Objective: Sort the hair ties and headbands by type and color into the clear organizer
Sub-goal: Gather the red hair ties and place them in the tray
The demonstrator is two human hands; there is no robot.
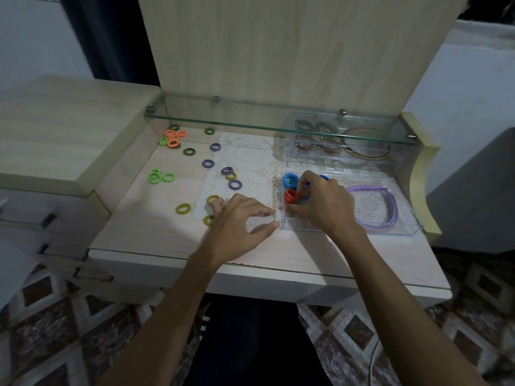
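Observation:
A clear organizer tray [401, 229] lies on the desk at the right. It holds blue hair ties [290, 180], red hair ties [291, 196] and purple headbands [388, 200]. My right hand [320, 201] reaches into the tray's left compartment and pinches the red ties. My left hand [237, 221] hovers beside the tray's left corner with fingers loosely curled and empty, over the olive ties [211, 200]. Loose ties lie to the left: orange [174, 137], green [160, 176], purple striped [220, 165].
A second clear organizer [342, 140] sits at the back right under a glass shelf [250, 125], holding more bands. A lace doily [245, 162] covers the desk middle. A wooden back panel stands behind; a drawer unit [50, 135] rises on the left.

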